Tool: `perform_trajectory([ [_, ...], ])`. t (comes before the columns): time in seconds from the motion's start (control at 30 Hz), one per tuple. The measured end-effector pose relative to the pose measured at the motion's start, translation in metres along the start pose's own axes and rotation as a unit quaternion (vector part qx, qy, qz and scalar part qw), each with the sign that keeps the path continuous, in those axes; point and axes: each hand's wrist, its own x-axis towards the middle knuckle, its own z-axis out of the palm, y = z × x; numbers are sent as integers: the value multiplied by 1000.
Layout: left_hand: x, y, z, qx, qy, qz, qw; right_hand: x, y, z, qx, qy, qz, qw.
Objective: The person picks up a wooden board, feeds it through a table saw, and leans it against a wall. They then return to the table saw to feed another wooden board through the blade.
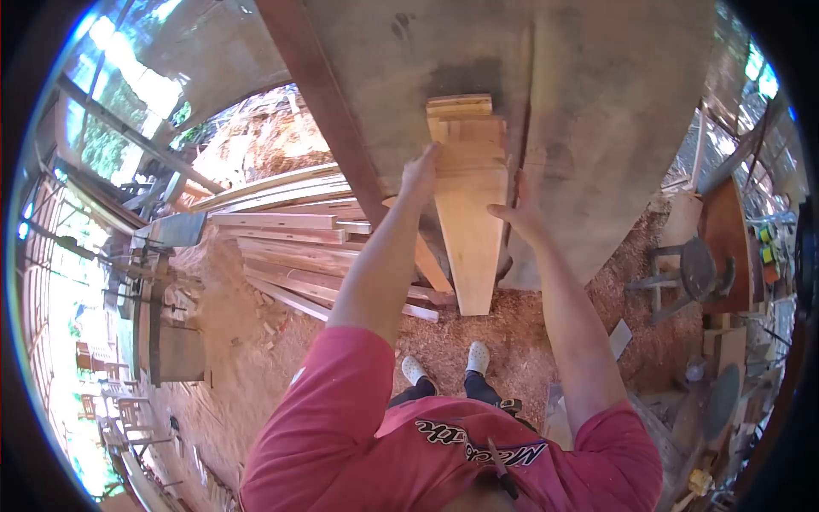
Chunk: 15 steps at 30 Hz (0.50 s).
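A stack of pale planed wooden boards [471, 226] lies lengthwise on the worktable [610, 128], its near end jutting past the table's front edge. The far ends are uneven, with a shorter-looking block end [459, 106] showing at the back. My left hand [418, 177] is closed at the left edge of the boards, fingertips curled against their side. On the opposite side, my right hand [524, 213] is open, its thumb spread over the top board and its fingers stretched along the right edge.
Long sawn timbers [290, 222] are piled left of the table. Sawdust [341, 363] covers the ground around my feet. A dark stool-like stand [695, 271] is at the right, near an upright brown panel [729, 239]. Another wooden bench [179, 352] stands at far left.
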Motion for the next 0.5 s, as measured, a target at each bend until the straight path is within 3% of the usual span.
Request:
perform_trajectory([
  [0.1, -35, -8, -8, -12, -41, -39, 998, -13, -12, 4, 73, 3, -71, 995],
  [0.17, -57, -10, -12, -51, -88, -46, 994, -25, -47, 2, 250, -78, -72, 962],
  [0.27, -65, -35, -23, -68, -162, -62, 982, -43, -26, 2, 232, -105, -25, 967],
  [0.33, -113, -53, -35, -121, -254, 75, 957, -73, -30, -6, 195, -81, 2, 977],
  [0.4, -122, -114, -45, -114, -288, 299, 903, -108, -11, -18, 131, -73, 15, 989],
  [0.43, -147, -114, -57, -27, -277, 345, 897, -127, 11, -26, 103, -91, 5, 990],
  [0.47, -172, -105, -67, 59, -262, 383, 884, -150, 10, -32, 240, -114, 121, 956],
  [0.5, -185, -101, -71, 55, -256, 379, 888, -172, -8, -42, 366, -134, 240, 889],
])
